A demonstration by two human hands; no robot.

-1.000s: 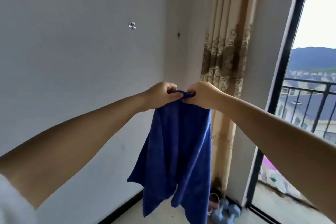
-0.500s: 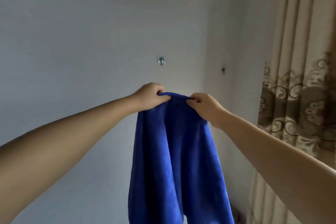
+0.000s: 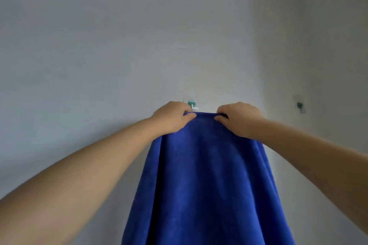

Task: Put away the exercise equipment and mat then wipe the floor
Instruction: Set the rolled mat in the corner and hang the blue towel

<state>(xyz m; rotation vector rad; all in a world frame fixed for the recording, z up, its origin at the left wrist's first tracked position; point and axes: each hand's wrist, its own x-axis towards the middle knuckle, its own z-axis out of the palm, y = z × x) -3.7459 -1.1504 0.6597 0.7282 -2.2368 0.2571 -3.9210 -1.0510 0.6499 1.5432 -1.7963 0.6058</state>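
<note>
Blue towel (image 3: pixel 205 175) hangs down the wall, its top hem stretched level between both grips: left hand (image 3: pixel 172 118) and right hand (image 3: pixel 238 119) each pinch it. The wall hook (image 3: pixel 192 105) sits just above, seemingly nearer the left hand.

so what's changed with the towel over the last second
Both hands carried the blue towel up toward the wall hook, its top edge now just below it. The left hand and right hand still grip that edge, now further apart; the towel still hangs down.
</note>
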